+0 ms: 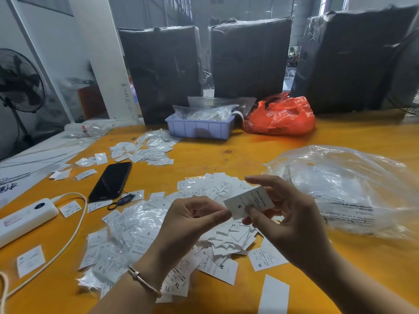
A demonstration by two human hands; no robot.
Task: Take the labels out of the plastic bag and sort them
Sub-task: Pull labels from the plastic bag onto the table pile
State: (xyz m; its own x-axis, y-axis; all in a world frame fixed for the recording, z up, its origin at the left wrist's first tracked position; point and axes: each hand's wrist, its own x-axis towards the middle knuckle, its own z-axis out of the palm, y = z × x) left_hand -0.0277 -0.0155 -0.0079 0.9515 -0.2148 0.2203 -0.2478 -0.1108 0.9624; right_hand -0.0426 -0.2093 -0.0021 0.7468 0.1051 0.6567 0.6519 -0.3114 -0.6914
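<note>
1. Right hand: raised above the surface, pinching a white size "S" label between thumb and fingers; the print reads upside down to the camera.
2. Left hand: raised beside the right, fingers curled, thumb tip touching the lower left edge of the same label. A metal bracelet sits on the wrist.
3. Loose labels: heaped on the yellow surface directly beneath both hands; sizes S, M and XL legible. Some lie inside small clear sleeves at left.
4. Second cluster of labels: farther back, left of centre, in front of a lilac plastic tray.
5. Clear plastic bag: crumpled on the surface to the right of the hands, just beside the heap.
6. Other items: black phone face up at left; white power bank with cable attached; orange plastic bag beside the tray; black wrapped bales along the far edge.
</note>
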